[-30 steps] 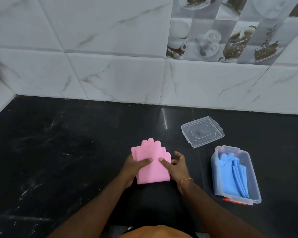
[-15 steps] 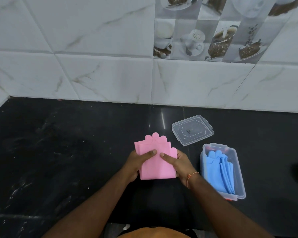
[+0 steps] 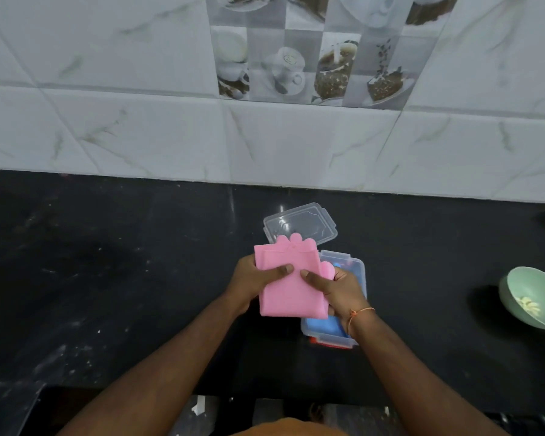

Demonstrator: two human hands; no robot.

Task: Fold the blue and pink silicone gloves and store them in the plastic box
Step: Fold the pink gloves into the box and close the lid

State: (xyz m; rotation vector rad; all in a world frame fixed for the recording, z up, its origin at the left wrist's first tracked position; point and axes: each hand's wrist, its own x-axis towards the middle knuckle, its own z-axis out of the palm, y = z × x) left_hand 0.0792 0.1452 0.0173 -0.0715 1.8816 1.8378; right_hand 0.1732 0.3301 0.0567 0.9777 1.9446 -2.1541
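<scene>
The folded pink gloves (image 3: pixel 288 291) are lifted off the black counter, held flat between both hands with the fingertips pointing away from me. My left hand (image 3: pixel 255 278) grips their left edge, thumb on top. My right hand (image 3: pixel 334 289) grips the right edge, thumb on top, and hovers over the clear plastic box (image 3: pixel 356 269). Folded blue gloves (image 3: pixel 320 325) lie inside that box, mostly hidden by my right hand and the pink gloves. The pink stack overlaps the box's left side.
The box's clear lid (image 3: pixel 309 223) lies on the counter just behind the box. A pale green bowl (image 3: pixel 532 297) with some pale bits in it stands at the right edge. The tiled wall (image 3: pixel 265 136) bounds the black counter (image 3: pixel 107 278) at the back.
Both hands have lifted the pink gloves off the counter and carried them right, to partly over the box. The view has shifted right, bringing the green bowl in.
</scene>
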